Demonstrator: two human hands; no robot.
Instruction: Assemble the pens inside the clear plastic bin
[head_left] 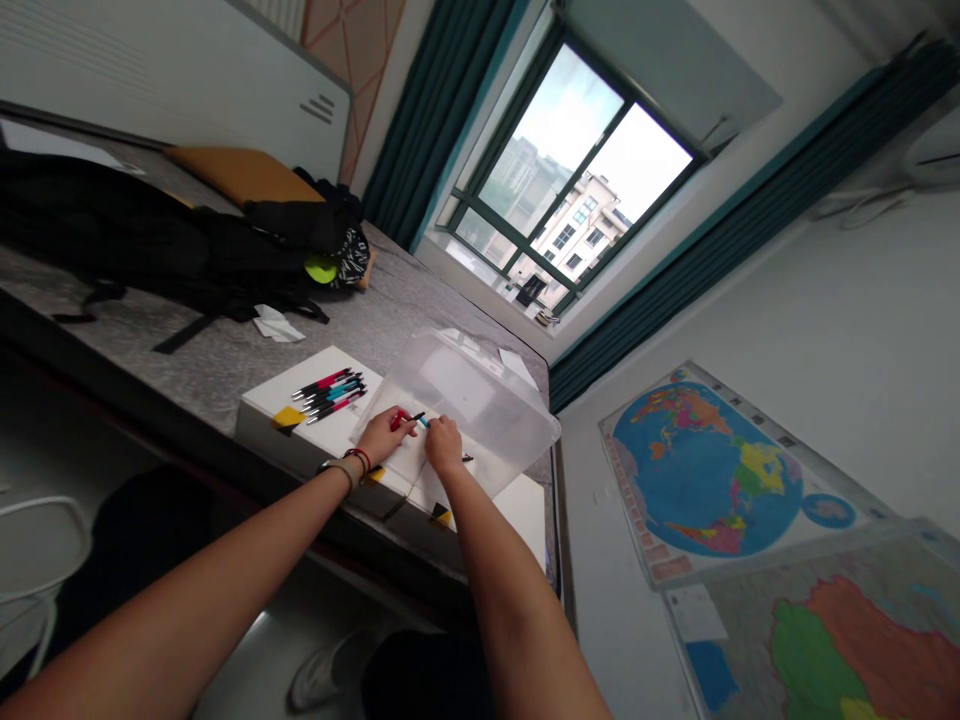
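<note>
My left hand [381, 438], with bracelets at the wrist, is closed around a red pen [398, 420] with a dark end. Close beside it, my right hand [445, 445] pinches a blue pen [424, 422], mostly hidden by the fingers. Both hands are over white boxes, in front of an open clear plastic bin [480, 385] lying tipped toward me. Part of another dark pen [467, 458] shows just right of my right hand. On the white box [262, 393] at left lies a row of several red, blue and black pens [330, 394].
A grey table [375, 310] carries a black backpack [187, 245], a crumpled paper [277, 324] and a brown folder [244, 174]. Yellow-and-black tape [289, 418] marks the boxes. Ahead is a window [570, 180]; a world map [705, 465] hangs at right.
</note>
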